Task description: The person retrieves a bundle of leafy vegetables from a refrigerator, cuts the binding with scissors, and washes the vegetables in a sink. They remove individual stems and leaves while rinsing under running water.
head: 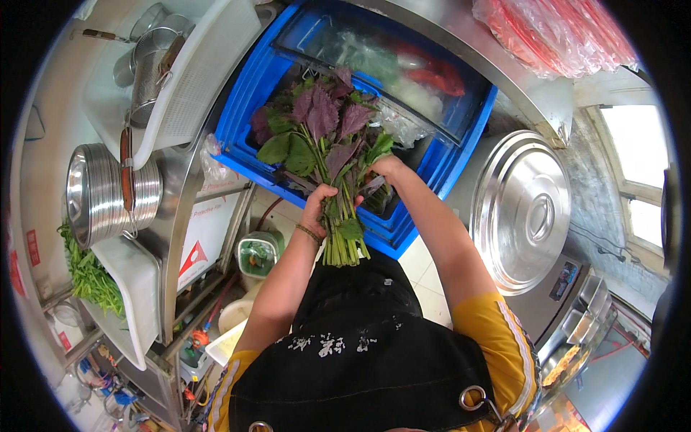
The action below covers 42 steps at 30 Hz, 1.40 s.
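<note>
A bunch of leafy stems with purple and green leaves is held over an open blue chest freezer. My left hand is closed round the green stems, whose cut ends point towards my black apron. My right hand reaches in among the leaves at the bunch's right side; its fingers are partly hidden by foliage, so its grip does not show. Beneath the hands, more dark leaves lie inside the chest. Its sliding glass lid covers the far part, with bagged goods under it.
On the left, a steel counter carries white plastic baskets, wire strainers and a metal pot. A large lidded steel pot stands close on the right. Near my left forearm sits a green-lidded tub. Red plastic bags hang over the upper right shelf.
</note>
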### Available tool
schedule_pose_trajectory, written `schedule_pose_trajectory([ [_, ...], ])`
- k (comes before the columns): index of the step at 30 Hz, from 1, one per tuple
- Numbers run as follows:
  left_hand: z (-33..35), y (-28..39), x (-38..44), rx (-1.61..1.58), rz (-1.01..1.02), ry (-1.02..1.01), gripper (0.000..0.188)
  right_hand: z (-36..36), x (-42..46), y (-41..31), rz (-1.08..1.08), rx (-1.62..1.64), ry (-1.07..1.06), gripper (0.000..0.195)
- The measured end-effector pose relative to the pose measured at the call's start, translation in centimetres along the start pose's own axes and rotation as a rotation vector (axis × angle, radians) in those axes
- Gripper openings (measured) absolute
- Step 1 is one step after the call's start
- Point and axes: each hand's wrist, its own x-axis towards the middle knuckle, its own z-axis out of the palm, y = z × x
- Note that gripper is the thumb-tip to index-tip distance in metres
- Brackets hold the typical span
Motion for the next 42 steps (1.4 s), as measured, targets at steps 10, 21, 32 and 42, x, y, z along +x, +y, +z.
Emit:
schedule_pose_trajectory([
  [10, -0.3, 0.1, 0.7, 0.002, -0.016, -0.011, 0.063, -1.7, 4.5, -5.6, 0.147, 0.058, 0.117, 0.014],
  [21, 2.3, 2.4, -7.6, -0.327, 0.187, -0.321, 0.082, -1.1, -14.1, -3.6, 0.038, 0.242, -0.173, 0.022],
  [32, 2.6, 1.9, -10.4, -0.348, 0.344, -0.349, 0.082, -7.5, -26.5, -6.6, -0.178, 0.370, -0.043, 0.024],
  [42, 10.3, -0.2, -9.3, 0.016, 0.461, -0.214, 0.087, -2.7, -29.1, -5.9, -0.314, 0.465, -0.163, 0.041],
])
